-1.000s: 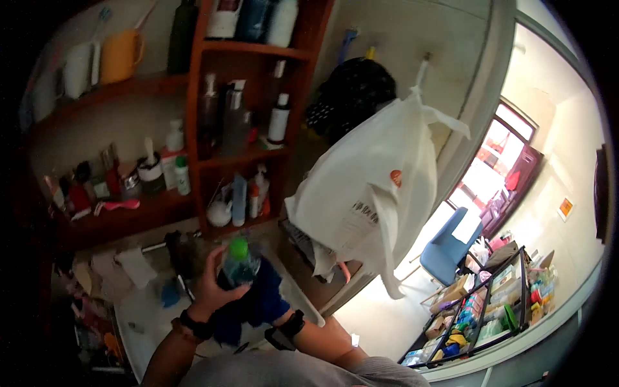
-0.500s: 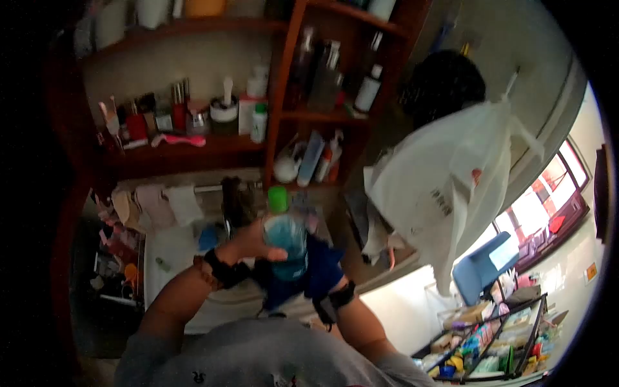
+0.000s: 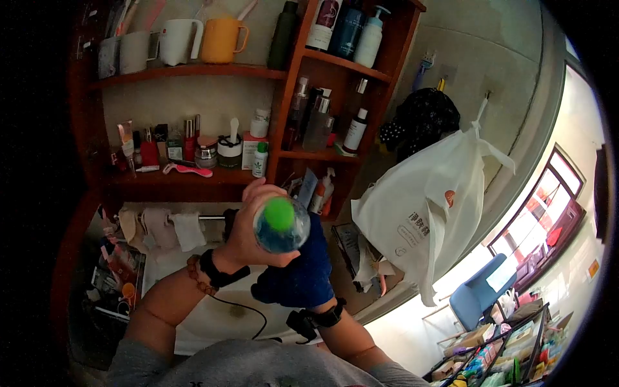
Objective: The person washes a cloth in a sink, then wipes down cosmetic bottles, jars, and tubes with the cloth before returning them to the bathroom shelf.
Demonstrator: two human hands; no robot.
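Observation:
My left hand [image 3: 248, 222] is closed around a clear bottle [image 3: 296, 233] of blue liquid. Its bright green cap [image 3: 278, 214] points up toward the camera. A dark blue cloth [image 3: 300, 280] covers my right hand, which carries it just below and beside the bottle; the fingers are hidden inside the cloth. Both wrists wear black straps, and a thin black cable [image 3: 261, 316] hangs near my left forearm. Beneath both hands lies a white sink basin [image 3: 206, 322], partly blocked by my arms.
A brown wooden shelf [image 3: 187, 76] ahead holds mugs, cosmetics and pump bottles. To the right hangs a white plastic bag [image 3: 419, 213], with a dark polka-dot cap [image 3: 425, 119] behind it. Small cloths [image 3: 187, 231] hang on a rail at left. A blue chair [image 3: 477, 290] stands farther right.
The bottle has tipped so its cap faces the camera, and my left hand has risen slightly. The blue cloth is bunched closer around my right hand. The camera view has tilted upward.

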